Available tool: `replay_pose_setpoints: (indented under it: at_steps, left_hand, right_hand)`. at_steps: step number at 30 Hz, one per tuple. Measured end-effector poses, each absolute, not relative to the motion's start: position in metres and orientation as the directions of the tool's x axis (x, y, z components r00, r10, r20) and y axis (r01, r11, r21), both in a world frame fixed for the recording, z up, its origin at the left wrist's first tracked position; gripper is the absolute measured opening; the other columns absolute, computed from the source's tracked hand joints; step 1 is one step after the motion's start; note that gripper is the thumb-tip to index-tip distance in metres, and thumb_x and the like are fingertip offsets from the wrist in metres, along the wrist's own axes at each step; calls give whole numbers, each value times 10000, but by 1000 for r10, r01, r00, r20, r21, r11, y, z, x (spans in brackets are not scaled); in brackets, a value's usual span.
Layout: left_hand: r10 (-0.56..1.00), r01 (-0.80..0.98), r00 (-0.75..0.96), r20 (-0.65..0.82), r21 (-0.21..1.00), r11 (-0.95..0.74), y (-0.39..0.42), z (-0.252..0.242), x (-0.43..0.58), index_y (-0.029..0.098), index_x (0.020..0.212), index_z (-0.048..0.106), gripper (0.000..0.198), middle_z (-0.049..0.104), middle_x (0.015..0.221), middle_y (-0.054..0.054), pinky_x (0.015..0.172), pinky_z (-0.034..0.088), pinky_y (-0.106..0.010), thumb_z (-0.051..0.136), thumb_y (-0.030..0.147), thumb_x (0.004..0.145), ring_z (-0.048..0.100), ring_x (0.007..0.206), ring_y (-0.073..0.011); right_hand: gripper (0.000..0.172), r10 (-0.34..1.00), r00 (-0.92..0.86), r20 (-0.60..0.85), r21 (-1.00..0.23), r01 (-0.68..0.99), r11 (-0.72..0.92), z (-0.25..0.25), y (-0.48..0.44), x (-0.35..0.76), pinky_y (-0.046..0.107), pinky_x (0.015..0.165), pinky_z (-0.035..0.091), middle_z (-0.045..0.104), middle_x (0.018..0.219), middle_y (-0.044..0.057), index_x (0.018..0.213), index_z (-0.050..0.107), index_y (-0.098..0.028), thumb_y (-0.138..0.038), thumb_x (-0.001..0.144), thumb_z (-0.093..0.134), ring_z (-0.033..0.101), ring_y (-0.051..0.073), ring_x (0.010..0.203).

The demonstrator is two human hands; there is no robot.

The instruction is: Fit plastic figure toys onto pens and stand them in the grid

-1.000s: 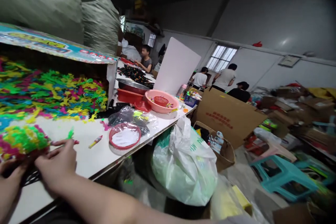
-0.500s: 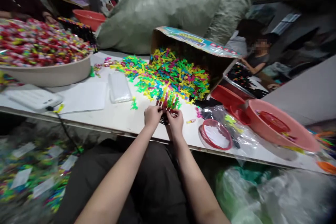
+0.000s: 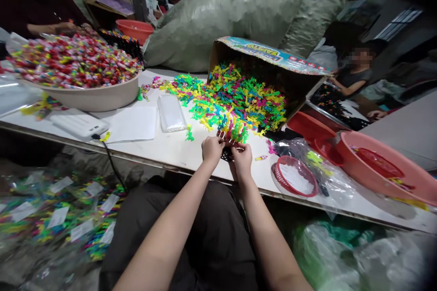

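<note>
My left hand (image 3: 212,150) is closed, its fingers pinching the near end of a row of small coloured plastic figures (image 3: 235,128). My right hand (image 3: 243,158) is closed on the same row from the other side. Blue, yellow, pink and green figures stand side by side above my fingertips. A black openwork piece (image 3: 226,153) shows between my hands; how it joins the figures is hidden. Just beyond lies a heap of loose figures (image 3: 246,93), spilling out of a tipped cardboard box (image 3: 273,52). One green figure (image 3: 190,133) lies apart on the left.
Left on the white table (image 3: 170,152) are a basin of wrapped candies (image 3: 102,97), a white power bank (image 3: 79,123) and a clear plastic packet (image 3: 172,113). On the right are a red basket (image 3: 280,177) and a pink basin (image 3: 355,145). Other people sit at the far left and right.
The view has swung left, so everything appears farther right. Both hands stay closed on the row of figures, with little visible change in their hold.
</note>
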State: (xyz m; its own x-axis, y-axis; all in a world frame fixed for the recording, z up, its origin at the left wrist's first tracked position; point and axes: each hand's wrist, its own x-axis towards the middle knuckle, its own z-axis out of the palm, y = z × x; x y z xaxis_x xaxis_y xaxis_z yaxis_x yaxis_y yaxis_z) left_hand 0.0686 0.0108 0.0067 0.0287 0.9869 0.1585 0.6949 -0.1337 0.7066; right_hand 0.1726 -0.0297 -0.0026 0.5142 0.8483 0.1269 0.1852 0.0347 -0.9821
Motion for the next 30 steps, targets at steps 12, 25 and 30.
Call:
replay_pose_setpoints:
  at_steps: [12, 25, 30]
  left_hand:
    - [982, 722, 94, 164, 668, -181, 2, 16, 69, 250, 884, 660, 183, 657, 854, -34, 783, 364, -290, 546, 337, 770, 542, 901, -191]
    - [963, 717, 134, 233, 648, -257, -4, 15, 67, 235, 854, 660, 195, 660, 841, -33, 752, 392, -293, 535, 357, 769, 558, 867, -202]
    - [960, 714, 137, 245, 648, -267, -2, 13, 67, 230, 852, 661, 186, 659, 832, -40, 742, 395, -295, 535, 335, 766, 561, 851, -205]
  right_hand:
    - [369, 619, 581, 528, -803, 578, 142, 8, -37, 161, 320, 729, 438, 453, 1012, 84, 1013, 430, -175, -314, 695, 554, 504, 156, 780]
    - [165, 495, 419, 761, -514, 855, 67, 20, -52, 153, 460, 922, 272, 365, 1238, 113, 840, 631, -198, -282, 769, 509, 336, 280, 1135]
    - [138, 523, 441, 729, -525, 851, 16, 20, -45, 153, 474, 904, 271, 397, 1245, 107, 792, 643, -202, -295, 744, 553, 320, 294, 1147]
